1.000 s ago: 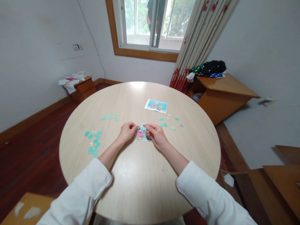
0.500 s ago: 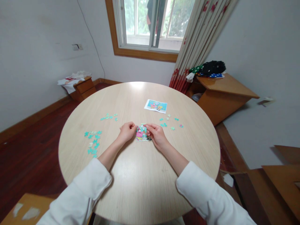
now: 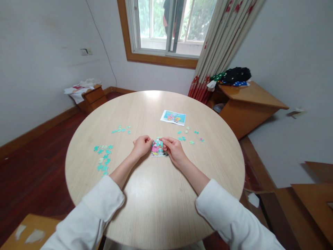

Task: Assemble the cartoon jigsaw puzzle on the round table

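A partly joined jigsaw puzzle [image 3: 156, 149], pink, teal and white, lies flat on the table between my two hands. At its upper left edge, the thumb and fingers of my left hand [image 3: 142, 146] are closed in a pinch on the puzzle's border. My right hand [image 3: 174, 150] covers the right side, its thumb and forefinger pinched on a puzzle piece [image 3: 159, 139] at the top edge; the fingers hide much of that piece. Both wrists hover low over the tabletop.
Loose teal puzzle pieces lie at left [image 3: 104, 158], far left [image 3: 121, 130] and right [image 3: 183, 138] of the round table [image 3: 156, 201]. A printed reference picture [image 3: 173, 118] rests beyond my hands. A wooden cabinet [image 3: 252, 93] with clothes on top stands behind at right.
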Tool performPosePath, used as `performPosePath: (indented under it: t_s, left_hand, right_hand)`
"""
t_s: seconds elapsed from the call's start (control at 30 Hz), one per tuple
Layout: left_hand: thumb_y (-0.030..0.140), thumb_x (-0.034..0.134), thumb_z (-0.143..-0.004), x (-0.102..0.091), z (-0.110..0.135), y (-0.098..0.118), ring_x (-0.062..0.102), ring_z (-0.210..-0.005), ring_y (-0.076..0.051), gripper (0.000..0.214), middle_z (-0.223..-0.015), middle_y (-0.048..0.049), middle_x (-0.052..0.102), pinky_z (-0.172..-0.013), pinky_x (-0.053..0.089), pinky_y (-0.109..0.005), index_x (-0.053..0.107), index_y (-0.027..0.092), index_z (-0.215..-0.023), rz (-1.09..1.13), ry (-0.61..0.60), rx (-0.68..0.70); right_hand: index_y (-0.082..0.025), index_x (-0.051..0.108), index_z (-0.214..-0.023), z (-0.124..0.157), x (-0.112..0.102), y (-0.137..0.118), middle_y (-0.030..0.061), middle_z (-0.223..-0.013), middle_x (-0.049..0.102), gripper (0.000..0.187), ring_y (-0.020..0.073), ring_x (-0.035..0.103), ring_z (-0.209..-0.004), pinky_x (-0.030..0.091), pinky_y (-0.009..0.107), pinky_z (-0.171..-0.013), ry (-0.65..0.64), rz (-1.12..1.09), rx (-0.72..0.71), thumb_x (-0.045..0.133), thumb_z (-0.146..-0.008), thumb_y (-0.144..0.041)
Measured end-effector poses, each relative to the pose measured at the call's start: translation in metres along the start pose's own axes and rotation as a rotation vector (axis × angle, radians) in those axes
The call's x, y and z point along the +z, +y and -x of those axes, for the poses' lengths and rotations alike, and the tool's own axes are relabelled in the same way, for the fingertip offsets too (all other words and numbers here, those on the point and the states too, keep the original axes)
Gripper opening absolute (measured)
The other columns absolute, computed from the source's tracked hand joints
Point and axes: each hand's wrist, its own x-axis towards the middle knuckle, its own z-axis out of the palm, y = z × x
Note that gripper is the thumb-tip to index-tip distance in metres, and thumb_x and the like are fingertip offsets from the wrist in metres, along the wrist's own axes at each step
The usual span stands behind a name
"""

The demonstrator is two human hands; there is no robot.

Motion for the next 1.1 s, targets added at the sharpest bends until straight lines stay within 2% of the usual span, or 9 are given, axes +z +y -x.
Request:
performPosePath:
  t_s: [0.37, 0.63, 1.1]
  left_hand:
    - [0.028, 0.048, -0.075, -0.004, 0.005, 0.016, 0.049, -0.061, -0.015, 0.023, -0.054, 0.0045, 0.048, -0.072, 0.032, -0.032, 0.045, 0.019, -0.055, -0.134, -0.027, -0.059]
    - [0.030, 0.047, -0.076, -0.005, 0.007, 0.019, 0.052, -0.064, -0.016, 0.023, -0.057, 0.0040, 0.052, -0.081, 0.031, -0.036, 0.046, 0.018, -0.057, -0.173, -0.033, -0.061]
    - [0.032, 0.047, -0.077, -0.004, 0.005, 0.016, 0.053, -0.064, -0.016, 0.023, -0.058, 0.0032, 0.054, -0.081, 0.031, -0.036, 0.047, 0.018, -0.058, -0.201, -0.031, -0.055]
  right_hand:
    - [-0.015, 0.071, -0.071, -0.001, 0.001, 0.000, -0.0056, -0.048, 0.048, 0.025, 0.0051, 0.039, -0.048, 0.025, 0.021, -0.049, 0.006, -0.007, -0.010, 0.075, -0.054, -0.034]
    - [-0.015, 0.071, -0.070, -0.001, -0.001, 0.002, -0.0052, -0.049, 0.049, 0.025, 0.0051, 0.039, -0.048, 0.025, 0.021, -0.049, 0.009, -0.013, -0.004, 0.076, -0.055, -0.034]
    - [-0.015, 0.071, -0.072, -0.001, -0.001, 0.002, -0.0054, -0.049, 0.047, 0.027, 0.0058, 0.038, -0.048, 0.025, 0.022, -0.049, 0.000, 0.016, -0.005, 0.075, -0.055, -0.035]
